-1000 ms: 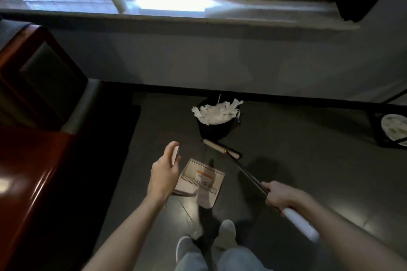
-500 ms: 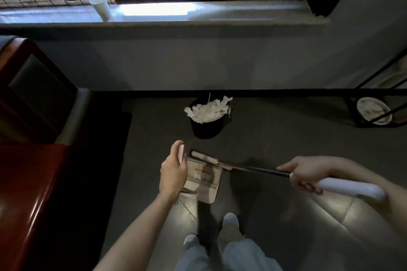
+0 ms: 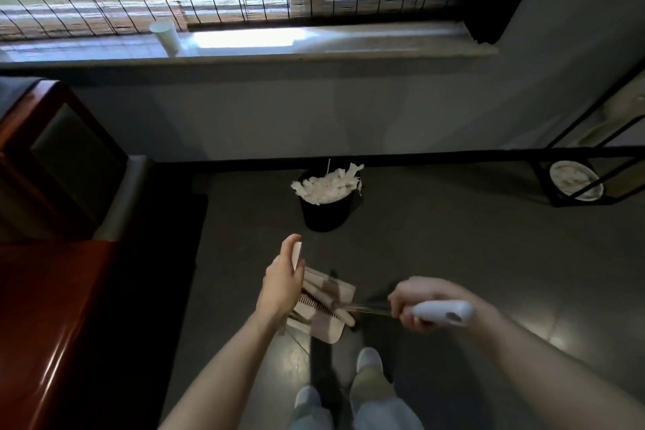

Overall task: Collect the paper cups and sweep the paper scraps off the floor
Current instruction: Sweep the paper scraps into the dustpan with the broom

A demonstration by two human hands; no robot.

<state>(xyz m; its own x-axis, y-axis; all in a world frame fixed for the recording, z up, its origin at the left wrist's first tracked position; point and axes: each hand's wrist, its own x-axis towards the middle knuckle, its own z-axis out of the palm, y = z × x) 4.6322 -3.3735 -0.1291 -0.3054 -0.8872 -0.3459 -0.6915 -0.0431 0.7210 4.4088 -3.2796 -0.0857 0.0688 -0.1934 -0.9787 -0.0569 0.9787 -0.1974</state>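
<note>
My left hand (image 3: pixel 282 280) holds the white handle of a beige dustpan (image 3: pixel 326 321) that rests on the dark floor in front of my feet. My right hand (image 3: pixel 424 304) grips the white handle of a broom (image 3: pixel 441 312); its blurred head lies over the dustpan. A black bin (image 3: pixel 326 209) heaped with white paper scraps (image 3: pixel 326 187) stands just beyond the dustpan. One white paper cup (image 3: pixel 165 38) stands on the windowsill (image 3: pixel 314 45).
A dark red wooden cabinet (image 3: pixel 52 290) fills the left side. A black metal rack (image 3: pixel 593 178) at the right holds a white bowl-like dish (image 3: pixel 576 180). The wall and a black skirting strip run behind the bin.
My right hand has swung the broom from the right in toward me, bringing its head over the dustpan. The left hand and dustpan have stayed put.
</note>
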